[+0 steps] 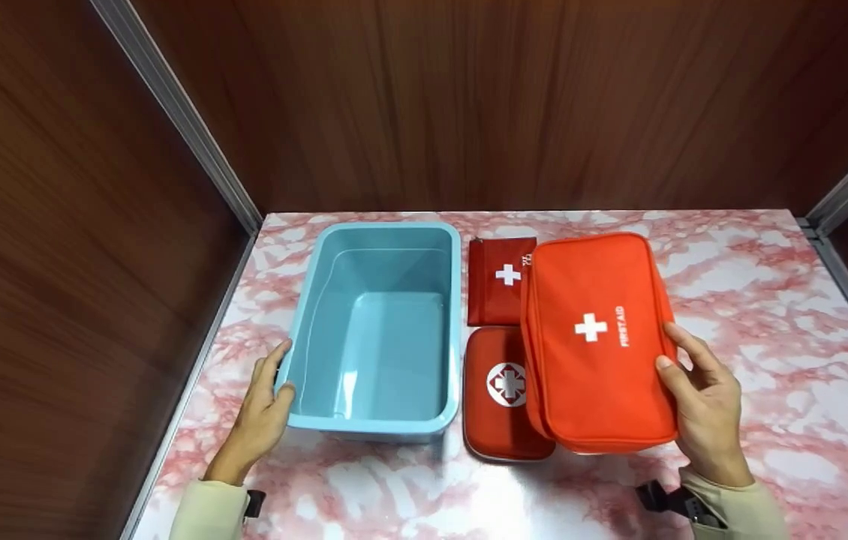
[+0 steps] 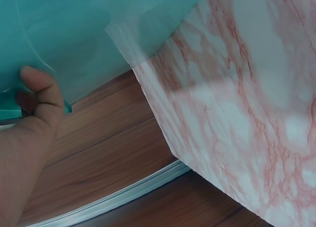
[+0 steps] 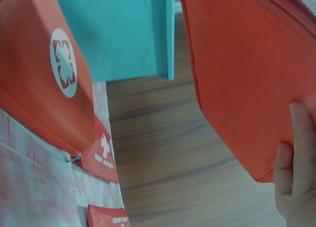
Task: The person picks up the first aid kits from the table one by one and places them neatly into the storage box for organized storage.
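Note:
My left hand grips the left rim of a light blue plastic bin, thumb over the edge near the front corner. Nothing lies inside the bin. With my right hand I hold a large orange-red first aid bag by its right side; in the right wrist view it is raised off the table. Its left part overlaps a red hard-shell first aid case with a round cross emblem. Behind that case lies a flat red first aid pouch, partly covered by the bag in the head view.
Another small red pouch shows low in the right wrist view. Everything stands on a pink-and-white marbled table. Dark wood panels with metal edge strips enclose the table at the back and sides.

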A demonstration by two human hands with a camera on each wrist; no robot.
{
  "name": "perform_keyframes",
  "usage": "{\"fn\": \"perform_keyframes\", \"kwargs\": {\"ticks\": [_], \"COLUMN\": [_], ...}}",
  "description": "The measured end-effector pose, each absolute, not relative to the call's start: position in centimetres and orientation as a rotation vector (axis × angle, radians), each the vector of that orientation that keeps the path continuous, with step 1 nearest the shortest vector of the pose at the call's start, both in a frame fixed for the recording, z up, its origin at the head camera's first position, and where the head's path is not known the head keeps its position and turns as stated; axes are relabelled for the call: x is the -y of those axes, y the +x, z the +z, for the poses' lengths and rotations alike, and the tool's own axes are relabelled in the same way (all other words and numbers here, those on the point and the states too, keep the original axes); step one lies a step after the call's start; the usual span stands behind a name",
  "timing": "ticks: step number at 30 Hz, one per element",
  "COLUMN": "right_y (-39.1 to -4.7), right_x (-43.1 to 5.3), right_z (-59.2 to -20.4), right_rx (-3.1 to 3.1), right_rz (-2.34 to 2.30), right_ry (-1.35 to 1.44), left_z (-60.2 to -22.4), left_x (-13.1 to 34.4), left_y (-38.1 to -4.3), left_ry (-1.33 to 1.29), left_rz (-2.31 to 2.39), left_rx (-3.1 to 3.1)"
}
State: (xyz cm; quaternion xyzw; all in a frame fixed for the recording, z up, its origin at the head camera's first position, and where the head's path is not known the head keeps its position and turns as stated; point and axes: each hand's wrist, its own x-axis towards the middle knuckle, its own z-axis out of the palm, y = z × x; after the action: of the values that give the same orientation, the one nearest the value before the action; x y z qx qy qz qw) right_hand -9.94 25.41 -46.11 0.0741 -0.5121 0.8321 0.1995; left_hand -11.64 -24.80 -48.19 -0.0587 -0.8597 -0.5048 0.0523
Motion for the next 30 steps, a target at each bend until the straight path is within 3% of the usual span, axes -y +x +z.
{"fn": "perform_keyframes", "kwargs": {"ticks": [15,30], "right_y": [-10.1,-10.6], "right_x": [-24.4,-22.8], "right_z": [-45.6,-44.9], "right_rx": [1.52,1.53], "right_rz": [2.314,2.398], "right_ry": [0.247,0.29], "left_z": [-48.8,-48.7], "left_x": [24.8,24.9], "left_y": [-11.8,-12.6], "left_ry": [-0.299,-0.227], "left_rz": [-1.551,-1.644], "left_rx": [2.442,2.316]}}
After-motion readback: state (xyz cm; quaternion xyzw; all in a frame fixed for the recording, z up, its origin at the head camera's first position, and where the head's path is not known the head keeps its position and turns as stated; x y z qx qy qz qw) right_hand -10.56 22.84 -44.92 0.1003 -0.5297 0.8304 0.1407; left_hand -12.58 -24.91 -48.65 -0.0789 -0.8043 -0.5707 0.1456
